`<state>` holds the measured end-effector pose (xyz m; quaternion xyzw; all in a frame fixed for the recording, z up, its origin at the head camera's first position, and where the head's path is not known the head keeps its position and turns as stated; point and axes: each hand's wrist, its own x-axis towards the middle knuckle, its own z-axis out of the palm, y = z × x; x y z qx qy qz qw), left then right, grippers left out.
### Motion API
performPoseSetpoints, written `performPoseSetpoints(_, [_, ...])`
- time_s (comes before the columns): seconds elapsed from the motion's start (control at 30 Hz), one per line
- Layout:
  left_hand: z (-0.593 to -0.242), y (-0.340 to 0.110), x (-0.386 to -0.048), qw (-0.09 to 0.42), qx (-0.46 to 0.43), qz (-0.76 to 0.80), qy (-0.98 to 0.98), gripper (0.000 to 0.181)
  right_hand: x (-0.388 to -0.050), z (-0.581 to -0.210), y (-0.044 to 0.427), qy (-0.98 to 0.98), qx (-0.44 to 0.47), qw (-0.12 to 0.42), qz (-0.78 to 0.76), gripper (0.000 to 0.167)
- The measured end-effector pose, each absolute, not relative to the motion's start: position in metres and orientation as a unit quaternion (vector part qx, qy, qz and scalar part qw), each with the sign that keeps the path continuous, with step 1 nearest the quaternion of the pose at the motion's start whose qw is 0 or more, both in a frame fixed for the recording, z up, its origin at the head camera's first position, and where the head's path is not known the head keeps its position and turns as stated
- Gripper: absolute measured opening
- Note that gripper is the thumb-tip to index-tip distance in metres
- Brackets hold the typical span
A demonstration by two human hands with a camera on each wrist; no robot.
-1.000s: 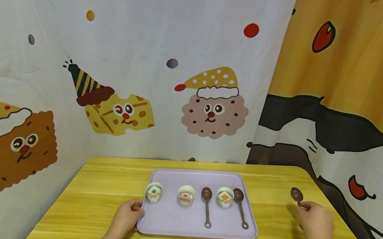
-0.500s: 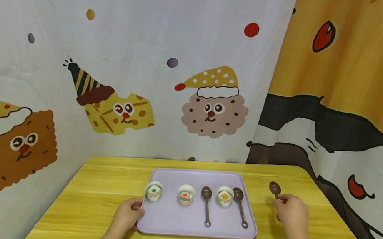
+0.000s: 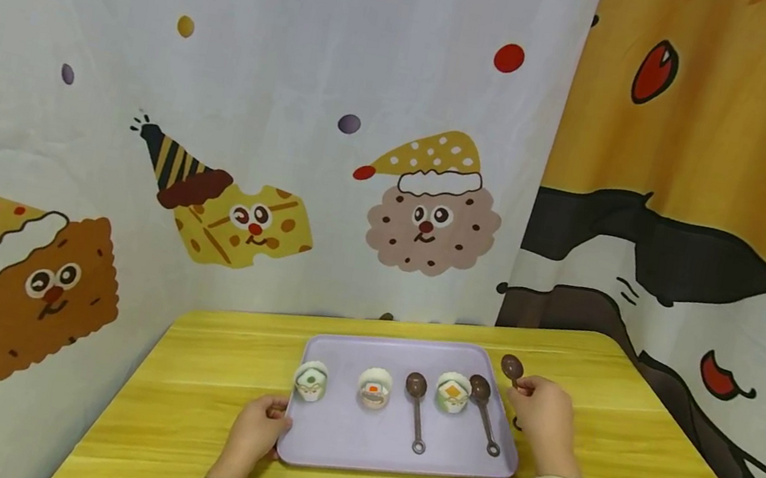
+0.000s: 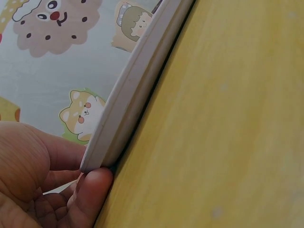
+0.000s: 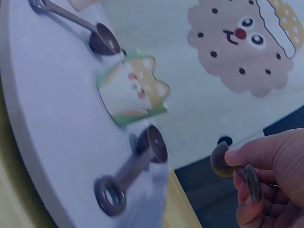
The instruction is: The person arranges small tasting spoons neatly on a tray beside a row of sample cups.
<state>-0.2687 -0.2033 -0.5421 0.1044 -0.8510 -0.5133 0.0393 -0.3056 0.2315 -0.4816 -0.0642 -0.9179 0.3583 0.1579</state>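
Note:
My left hand grips the left rim of a lilac tray; in the left wrist view its fingers pinch the tray's edge. My right hand holds a small brown spoon in the air at the tray's right edge, bowl pointing away. On the tray lie two similar brown spoons, one near the middle and one at the right. Three small cartoon-printed cups stand there too: a left cup, a middle cup and a right cup between the two spoons.
The tray lies on a yellow wood-grain table. A white cartoon-printed curtain hangs behind the table, with an orange, black and white one to the right. Both wrists wear black devices.
My right hand has moved left with the spoon, from over the bare table to the tray's right edge. The left hand and tray have stayed in place.

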Motion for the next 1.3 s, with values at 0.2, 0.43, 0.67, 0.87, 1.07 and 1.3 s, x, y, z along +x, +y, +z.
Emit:
performPoseSetpoints(0.2, [-0.541,-0.203,-0.268,0.035,0.11,-0.516,-0.849,0.033,-0.31,-0.485,0.217,-0.92,-0.047,0.169,0.35,0.021])
performPoseSetpoints(0.43, [-0.542,-0.203,-0.269,0.037,0.113,-0.514,-0.849,0.032,-0.312,-0.482,0.192,-0.915,-0.058,0.15,0.371,0.019])
performPoseSetpoints(0.67, [-0.543,-0.204,-0.27,0.041,0.108,-0.516,-0.849,0.032,-0.313,-0.481,0.168,-0.91,-0.04,0.154,0.384,0.016])
performPoseSetpoints(0.87, [-0.544,-0.203,-0.269,0.036,0.11,-0.518,-0.847,0.032,-0.315,-0.48,0.15,-0.91,-0.016,0.172,0.376,0.013])
performPoseSetpoints(1.07, [-0.545,-0.203,-0.27,0.034,0.113,-0.522,-0.844,0.033,-0.315,-0.478,0.135,-0.912,-0.005,0.181,0.368,0.011])
performPoseSetpoints(1.3, [-0.547,-0.203,-0.27,0.043,0.11,-0.52,-0.846,0.032,-0.314,-0.48,0.115,-0.906,0.003,0.192,0.377,0.009])
